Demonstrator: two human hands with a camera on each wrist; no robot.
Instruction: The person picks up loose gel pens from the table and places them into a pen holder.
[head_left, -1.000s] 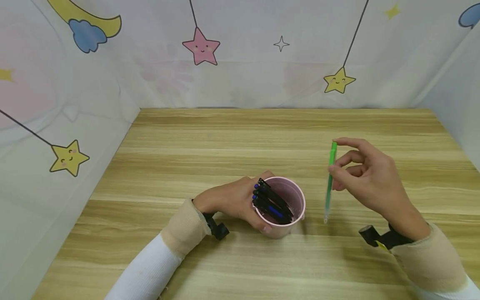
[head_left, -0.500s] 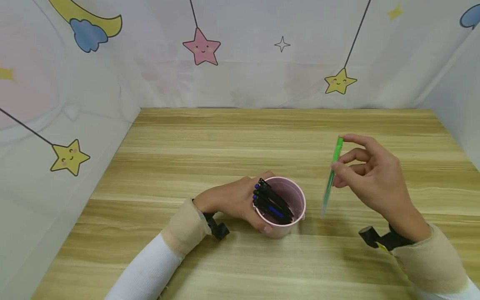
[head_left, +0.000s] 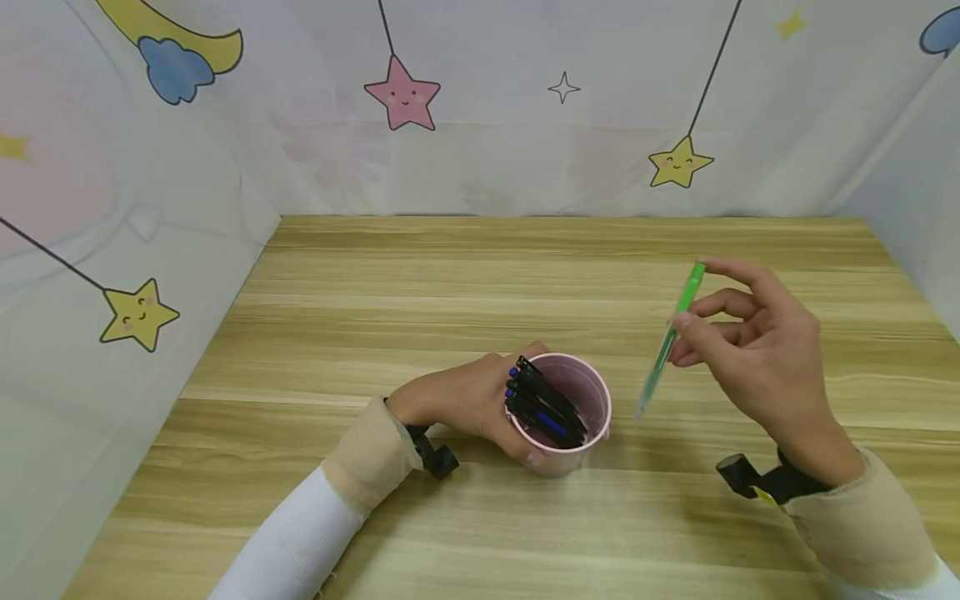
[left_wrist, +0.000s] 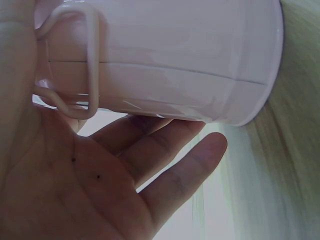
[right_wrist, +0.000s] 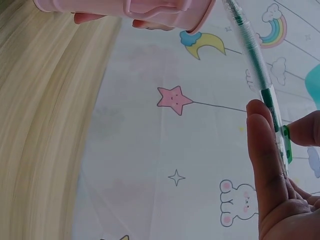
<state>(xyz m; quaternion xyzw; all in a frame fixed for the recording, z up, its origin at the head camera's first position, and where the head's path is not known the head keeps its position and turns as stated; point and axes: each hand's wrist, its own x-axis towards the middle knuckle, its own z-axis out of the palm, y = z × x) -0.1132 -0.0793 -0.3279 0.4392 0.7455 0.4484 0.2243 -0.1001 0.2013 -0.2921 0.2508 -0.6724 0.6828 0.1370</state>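
Note:
A pink bucket-like cup [head_left: 558, 463] stands on the table, tilted slightly in the head view, with several black pens [head_left: 547, 408] with blue parts leaning inside it. My left hand [head_left: 472, 396] grips the cup around its left side; a small loop handle [left_wrist: 93, 55] shows on the cup in the left wrist view. To the right of the cup my right hand [head_left: 757, 350] pinches a green pen [head_left: 667, 343] between thumb and fingers, index fingertip at its top end. The pen's clear tip points down and left, raised above the table. Its green clip [right_wrist: 287, 144] sits by the thumb in the right wrist view.
The wood-grain table [head_left: 420, 292] runs back to a pale cloth wall [head_left: 480, 167] printed with stars and clouds, with more cloth at both sides. A black wrist camera mount [head_left: 757, 479] sits on the right wrist, another mount [head_left: 435, 458] on the left.
My right hand has shifted up and to the right with the green pen, whose top end now leans further right. The left hand and cup have stayed in place.

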